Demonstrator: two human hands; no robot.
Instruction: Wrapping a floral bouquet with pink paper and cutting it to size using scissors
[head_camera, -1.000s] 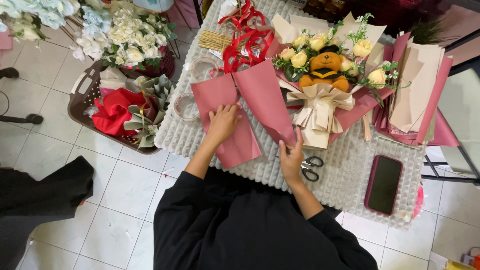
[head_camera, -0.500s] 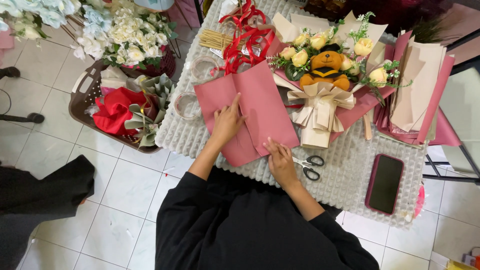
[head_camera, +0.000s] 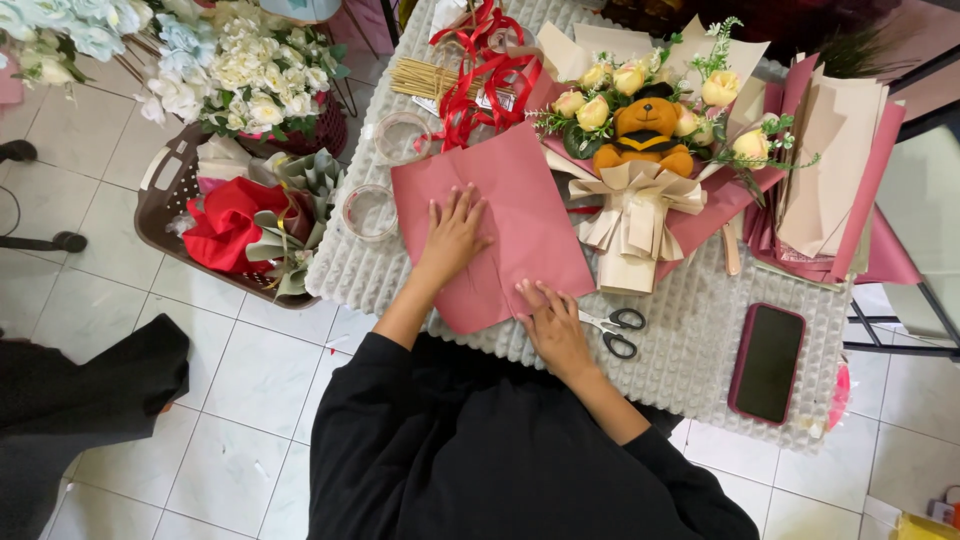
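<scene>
A dusty-pink sheet of wrapping paper (head_camera: 520, 205) lies flat on the white bumpy table mat (head_camera: 690, 350), with a crease running down its middle. My left hand (head_camera: 455, 235) presses flat on the sheet near the crease, fingers spread. My right hand (head_camera: 552, 320) rests with its fingers on the sheet's lower right corner, at the table's near edge. Neither hand grips anything. Black-handled scissors (head_camera: 612, 328) lie just right of my right hand.
A bouquet of yellow roses with a teddy bear (head_camera: 640, 130) lies behind the sheet. Red ribbon (head_camera: 475, 70), clear tape rolls (head_camera: 370, 210), a stack of pink and beige paper (head_camera: 830, 180) and a dark red phone (head_camera: 767, 362) share the table. A brown basket (head_camera: 165, 215) stands at left.
The folded sheet, lifted at its right side a second ago, now lies opened flat. My left hand slid down onto its middle; my right hand moved to the lower right corner.
</scene>
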